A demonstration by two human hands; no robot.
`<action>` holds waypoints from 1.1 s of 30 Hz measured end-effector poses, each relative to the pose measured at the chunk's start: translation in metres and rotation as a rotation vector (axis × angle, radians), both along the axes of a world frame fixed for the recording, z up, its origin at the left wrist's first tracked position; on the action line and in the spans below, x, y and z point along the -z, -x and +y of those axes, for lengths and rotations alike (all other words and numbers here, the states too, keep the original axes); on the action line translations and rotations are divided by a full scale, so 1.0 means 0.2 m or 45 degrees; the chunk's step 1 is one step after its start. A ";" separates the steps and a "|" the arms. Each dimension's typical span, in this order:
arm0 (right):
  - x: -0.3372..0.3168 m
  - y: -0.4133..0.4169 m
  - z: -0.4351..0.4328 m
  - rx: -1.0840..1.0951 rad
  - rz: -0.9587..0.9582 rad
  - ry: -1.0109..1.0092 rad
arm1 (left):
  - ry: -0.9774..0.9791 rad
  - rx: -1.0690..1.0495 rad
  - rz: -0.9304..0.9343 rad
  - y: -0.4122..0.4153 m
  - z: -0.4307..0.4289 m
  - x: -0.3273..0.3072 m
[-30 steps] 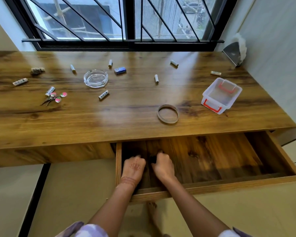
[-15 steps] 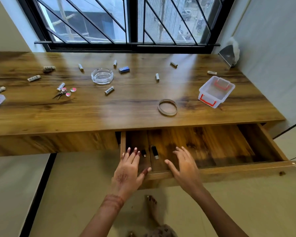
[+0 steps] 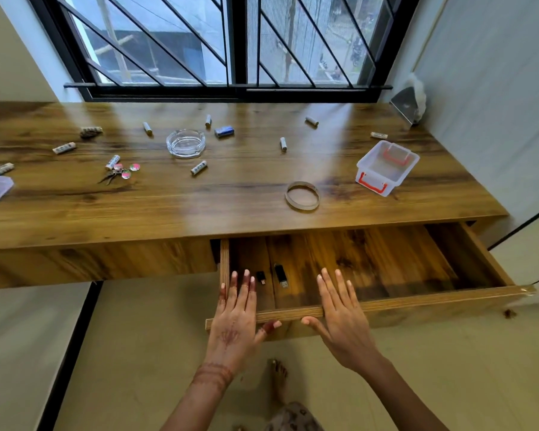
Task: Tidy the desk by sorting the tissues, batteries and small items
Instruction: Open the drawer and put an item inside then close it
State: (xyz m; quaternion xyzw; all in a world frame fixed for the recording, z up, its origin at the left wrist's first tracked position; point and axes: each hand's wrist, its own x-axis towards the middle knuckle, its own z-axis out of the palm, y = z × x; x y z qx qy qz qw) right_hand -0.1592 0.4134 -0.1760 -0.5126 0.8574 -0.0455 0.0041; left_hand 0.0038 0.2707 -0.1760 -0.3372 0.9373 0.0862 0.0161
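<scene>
Left hand (image 3: pixel 235 325): flat, palm down, fingers straight and a little spread, holding nothing. It lay over the left end of the open drawer's (image 3: pixel 417 301) front board, fingertips reaching inside.
Right hand (image 3: pixel 343 318): likewise flat and spread, empty, over the same front board just right of the left hand. Whether either palm touched the wood could not be told.
Inside the drawer: two small black USB sticks (image 3: pixel 280 275) lay side by side at its left end, between the two sets of fingers.
Tape ring (image 3: pixel 302 207): flat on the tabletop (image 3: pixel 231 197), just beyond the drawer.
Plastic box (image 3: pixel 373 184): clear with red handles, lidless, beyond the drawer's right half.
Batteries (image 3: pixel 199 167): scattered singly across the tabletop, well beyond the drawer – most of them off to its left.
Ashtray (image 3: pixel 185 154): glass, beyond and left of the drawer, among the batteries.
Keys (image 3: pixel 122 173): with pink tags, further left of the drawer than the ashtray.
Tissues (image 3: pixel 419 88): white, sticking out of a holder at the wall – far beyond the drawer's right end.
</scene>
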 end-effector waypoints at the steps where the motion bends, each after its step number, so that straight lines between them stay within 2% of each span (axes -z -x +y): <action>1: 0.00 0.00 0.00 0.002 0.010 0.002 | 0.012 0.000 0.004 0.00 -0.01 0.01; 11: 0.01 0.11 -0.18 0.028 0.084 0.037 | 0.129 -0.023 0.027 0.12 -0.17 -0.01; 16: 0.02 0.21 -0.32 0.031 0.129 -0.032 | 0.118 -0.040 0.025 0.22 -0.31 -0.01; 22: 0.00 0.35 -0.48 -0.034 0.192 -0.089 | 0.242 0.008 0.029 0.33 -0.47 -0.06; 24: 0.00 0.37 -0.52 -0.061 0.233 -0.043 | 0.257 0.040 0.096 0.37 -0.49 -0.08; 29: 0.04 0.37 -0.54 -0.085 0.280 0.177 | 0.363 0.098 0.083 0.43 -0.54 -0.08; 33: 0.07 0.38 -0.57 -0.095 0.384 0.394 | 0.422 0.085 0.210 0.45 -0.54 -0.05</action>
